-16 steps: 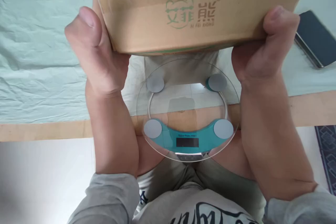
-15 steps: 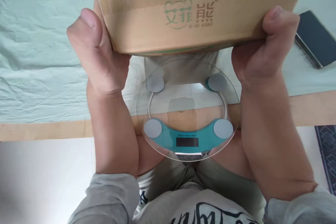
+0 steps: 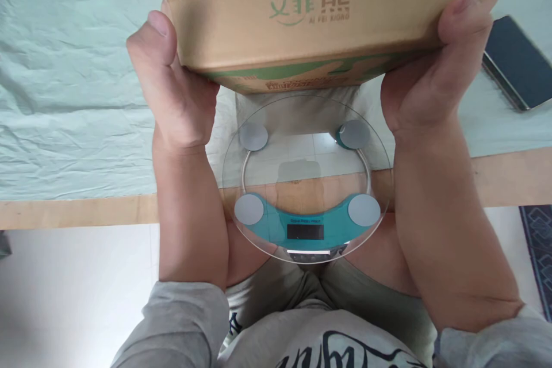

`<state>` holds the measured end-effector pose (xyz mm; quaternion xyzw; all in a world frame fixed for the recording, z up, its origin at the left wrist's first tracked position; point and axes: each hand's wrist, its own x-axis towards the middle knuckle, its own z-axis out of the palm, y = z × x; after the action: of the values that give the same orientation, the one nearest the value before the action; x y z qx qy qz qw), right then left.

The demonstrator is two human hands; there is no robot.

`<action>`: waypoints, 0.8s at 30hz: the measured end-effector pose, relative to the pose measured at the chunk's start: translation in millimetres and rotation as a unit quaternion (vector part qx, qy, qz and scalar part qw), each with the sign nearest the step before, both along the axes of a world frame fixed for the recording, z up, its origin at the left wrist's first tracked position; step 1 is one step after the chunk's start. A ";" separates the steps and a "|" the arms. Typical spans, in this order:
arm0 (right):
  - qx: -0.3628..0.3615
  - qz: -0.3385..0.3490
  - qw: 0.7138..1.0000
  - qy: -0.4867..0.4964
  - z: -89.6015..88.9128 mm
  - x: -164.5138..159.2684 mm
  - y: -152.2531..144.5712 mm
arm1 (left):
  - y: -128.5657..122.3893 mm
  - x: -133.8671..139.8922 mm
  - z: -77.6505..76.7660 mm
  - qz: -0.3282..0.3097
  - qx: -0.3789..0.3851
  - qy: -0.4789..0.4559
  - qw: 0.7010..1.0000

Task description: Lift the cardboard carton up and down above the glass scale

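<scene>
Gripping cardboard box [image 3: 319, 17] — left hand [image 3: 172, 92] | right hand [image 3: 426, 86] — above scale [image 3: 306, 178]

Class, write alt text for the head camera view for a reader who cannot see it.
Two bare hands, left hand and right hand, hold a brown cardboard box with green lettering above a round clear glass scale with a teal display bar. A dark flat phone lies on the pale green cloth.

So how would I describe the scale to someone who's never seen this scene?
Start at the cardboard box held up by the left hand and right hand. Just below it, over the wooden table edge, lies the scale. It is the only round, clear glass disc, with four grey pads and a teal bar carrying a dark display.
</scene>
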<state>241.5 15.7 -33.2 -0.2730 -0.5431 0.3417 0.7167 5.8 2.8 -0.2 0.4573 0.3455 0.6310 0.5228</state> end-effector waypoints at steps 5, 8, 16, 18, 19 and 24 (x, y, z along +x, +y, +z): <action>-0.034 0.002 0.999 -0.011 -9.0 -2.1 3.6 | 8.1 -0.4 -9.0 -0.001 0.003 -0.020 1.000; -0.040 0.026 0.998 -0.030 -9.9 -3.8 3.1 | 10.2 -6.3 -14.9 0.099 -0.072 -0.004 0.992; -0.083 0.051 0.994 -0.040 -11.0 0.1 7.0 | 16.3 7.4 -15.7 0.260 -0.185 0.163 0.934; -0.097 0.065 0.993 -0.034 -10.5 1.1 7.9 | 19.1 9.8 -13.8 0.296 -0.198 0.177 0.917; -0.104 0.071 0.992 -0.028 -9.7 1.5 7.9 | 20.1 9.5 -12.6 0.285 -0.195 0.172 0.922; -0.210 -0.013 0.977 0.023 -1.8 8.7 5.8 | 16.4 -2.5 -9.9 0.088 -0.106 -0.022 0.990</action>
<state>250.2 21.5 -35.0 -0.4168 -0.4392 0.4450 0.6598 3.3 19.2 -10.2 0.3534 0.4378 0.6444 0.5180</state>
